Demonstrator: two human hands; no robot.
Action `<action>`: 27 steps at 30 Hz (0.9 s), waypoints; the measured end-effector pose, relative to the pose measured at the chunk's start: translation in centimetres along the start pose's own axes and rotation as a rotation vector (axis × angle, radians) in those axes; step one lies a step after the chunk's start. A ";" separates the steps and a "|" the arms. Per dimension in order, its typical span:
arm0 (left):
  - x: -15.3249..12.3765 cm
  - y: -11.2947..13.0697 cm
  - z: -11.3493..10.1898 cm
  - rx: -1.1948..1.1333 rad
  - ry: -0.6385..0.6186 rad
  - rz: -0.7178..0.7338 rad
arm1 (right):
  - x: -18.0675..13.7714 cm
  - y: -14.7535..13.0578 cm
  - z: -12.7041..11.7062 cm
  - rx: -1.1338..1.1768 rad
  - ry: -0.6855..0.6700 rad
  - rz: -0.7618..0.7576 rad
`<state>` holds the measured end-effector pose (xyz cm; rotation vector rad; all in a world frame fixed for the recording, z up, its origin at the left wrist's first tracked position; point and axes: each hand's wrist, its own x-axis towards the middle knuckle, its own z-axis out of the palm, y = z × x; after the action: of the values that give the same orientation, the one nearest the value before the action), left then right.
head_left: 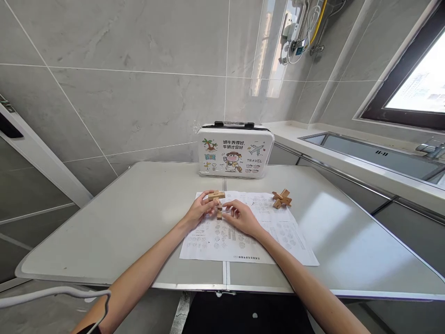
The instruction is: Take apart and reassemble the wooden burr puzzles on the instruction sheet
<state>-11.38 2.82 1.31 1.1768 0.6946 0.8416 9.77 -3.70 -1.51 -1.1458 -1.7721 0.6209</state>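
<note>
My left hand (201,209) is closed around light wooden puzzle pieces (217,195), with its fingers bent at their left side. My right hand (243,218) comes in from the right with curled fingers. Its fingertips and thumb meet the right side of a small notched wooden piece (219,215), just below the pieces in the left hand. Whether the pieces are joined is too small to tell. Under both hands lies a printed paper sheet (208,250) with rows of small diagrams. An assembled wooden burr puzzle (282,198) rests by the sheet's upper right corner.
A white case (236,153) with cartoon prints and a black handle stands at the back of the folding table (114,232). Behind it rises a grey tiled wall. To the right are a counter with a sink (365,148) and a window. A white cable (59,291) hangs at lower left.
</note>
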 end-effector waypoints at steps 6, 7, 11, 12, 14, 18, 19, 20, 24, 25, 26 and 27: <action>-0.1 0.1 0.0 0.001 -0.012 -0.005 | -0.5 0.0 0.4 -0.155 -0.100 -0.063; -0.1 0.1 0.1 0.004 -0.015 -0.006 | -0.5 -0.1 0.4 -0.163 -0.108 -0.062; -0.1 0.1 0.1 0.010 -0.028 -0.006 | -0.5 -0.2 0.6 -0.169 -0.102 -0.054; -0.1 0.1 0.1 0.010 -0.030 -0.007 | -0.5 -0.2 0.7 -0.155 -0.094 -0.050; -0.1 0.1 0.1 0.011 -0.033 -0.008 | -0.4 -0.1 0.8 -0.101 -0.071 -0.037; -0.1 0.1 0.1 0.023 -0.025 -0.006 | 0.0 -0.1 0.6 0.080 0.001 0.017; -0.1 0.1 0.1 0.028 -0.019 -0.008 | 0.1 -0.2 0.4 0.153 0.011 0.046; -0.2 0.1 0.1 0.032 -0.012 -0.010 | 0.3 -0.3 0.3 0.240 0.012 0.085; -0.2 0.2 0.1 0.040 0.003 -0.025 | 0.4 -0.7 -0.4 0.597 -0.041 0.270; -0.2 0.2 0.1 0.043 0.002 -0.025 | 0.4 -0.7 -0.5 0.663 -0.039 0.299; -0.2 0.2 0.1 0.048 -0.002 -0.023 | 0.4 -0.7 -0.6 0.719 -0.026 0.322; -0.2 0.2 0.2 0.054 -0.005 -0.021 | 0.4 -0.7 -0.7 0.770 -0.009 0.342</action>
<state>-11.40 2.58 1.53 1.2180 0.7279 0.8064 9.99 -3.67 -0.44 -0.8836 -1.1540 1.3658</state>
